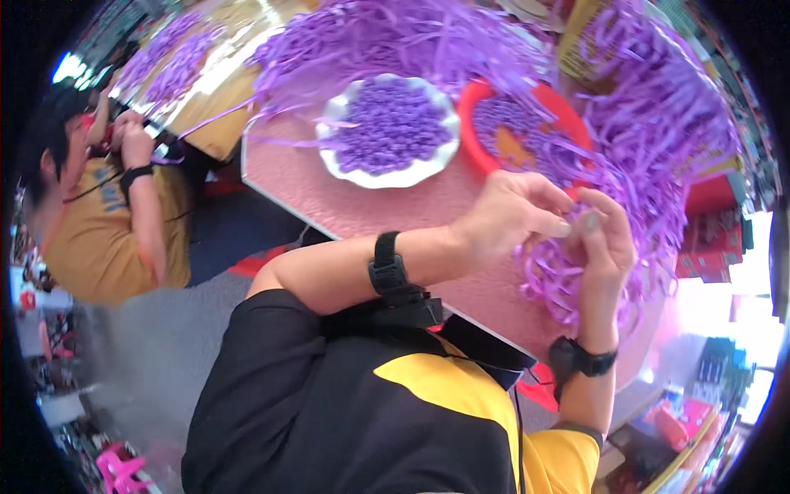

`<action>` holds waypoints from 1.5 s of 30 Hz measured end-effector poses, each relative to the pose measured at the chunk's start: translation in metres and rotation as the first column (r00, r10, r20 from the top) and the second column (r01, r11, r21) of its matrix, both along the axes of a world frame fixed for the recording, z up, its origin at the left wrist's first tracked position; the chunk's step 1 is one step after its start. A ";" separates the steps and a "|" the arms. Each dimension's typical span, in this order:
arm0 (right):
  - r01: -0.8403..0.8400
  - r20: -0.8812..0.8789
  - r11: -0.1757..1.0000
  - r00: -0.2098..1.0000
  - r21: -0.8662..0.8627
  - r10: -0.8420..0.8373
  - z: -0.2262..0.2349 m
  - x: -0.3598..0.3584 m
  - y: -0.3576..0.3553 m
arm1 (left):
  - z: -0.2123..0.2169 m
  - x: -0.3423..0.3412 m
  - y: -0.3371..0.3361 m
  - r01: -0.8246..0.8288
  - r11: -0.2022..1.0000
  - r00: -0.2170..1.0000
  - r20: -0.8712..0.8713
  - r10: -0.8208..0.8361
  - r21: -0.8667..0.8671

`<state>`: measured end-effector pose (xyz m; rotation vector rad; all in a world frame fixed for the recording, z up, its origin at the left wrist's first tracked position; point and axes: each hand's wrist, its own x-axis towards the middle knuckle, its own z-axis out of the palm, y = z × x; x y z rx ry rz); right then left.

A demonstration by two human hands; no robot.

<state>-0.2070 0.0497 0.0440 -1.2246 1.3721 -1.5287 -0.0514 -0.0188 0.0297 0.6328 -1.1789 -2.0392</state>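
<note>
My left hand reaches across the pink tabletop, thumb and index finger pinched together. Facing it is my right hand, its fingers bent inward, the fingertips of both hands close together. Purple shows around the fingertips, but whether it is held or lies behind them I cannot make out. Under and beside the hands spread loose purple strips. Just beyond them stands a red basin with small purple pieces and strips inside. To its left, a white scalloped bowl is heaped with small purple pieces.
A large tangle of purple strips covers the right side, and more strips lie along the back. At left, a co-worker in a mustard shirt sits with hands raised at a wooden table. A pink stool stands behind at lower left.
</note>
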 end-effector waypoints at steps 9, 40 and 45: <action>0.012 -0.311 1.000 0.950 0.004 -0.010 -0.005 -0.011 0.000 | 0.003 0.145 -0.072 -0.050 0.427 0.672 0.285 0.683 -0.903; -0.096 -0.386 0.995 0.919 -0.022 0.080 0.003 -0.002 0.010 | 0.011 0.129 -0.091 -0.165 0.925 0.910 0.308 0.276 -0.342; -0.108 -0.375 0.992 0.924 -0.063 0.077 -0.003 0.003 0.007 | -0.007 0.081 -0.046 0.118 0.979 0.952 -0.299 -0.064 0.168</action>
